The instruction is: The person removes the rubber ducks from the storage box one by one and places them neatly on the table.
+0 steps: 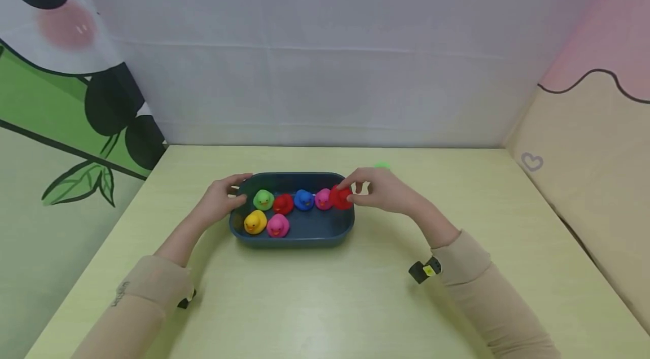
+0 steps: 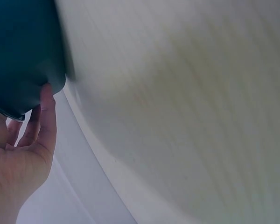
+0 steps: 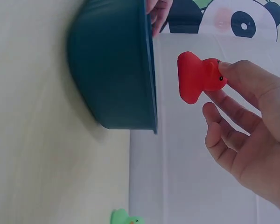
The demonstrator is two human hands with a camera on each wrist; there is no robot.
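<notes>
A dark blue-green plastic tub (image 1: 310, 239) stands on the table. My left hand (image 1: 217, 201) holds its left end, thumb at the rim and fingers along the outer wall (image 2: 28, 51). At the opposite end, my right hand (image 1: 383, 189) pinches a red rubber duck (image 3: 196, 77) between thumb and fingers, raised above the rim. Inside the tub sit a green duck (image 1: 263, 200), a red duck (image 1: 283, 204), a blue duck (image 1: 304, 200), a pink duck (image 1: 323, 199), a yellow duck (image 1: 255, 222) and another pink duck (image 1: 277, 226).
Behind my right hand, another green duck (image 3: 125, 217) lies on the table (image 1: 304, 302), mostly hidden in the head view. A pale cloth wall (image 1: 330, 93) closes off the back, with printed panels at both sides.
</notes>
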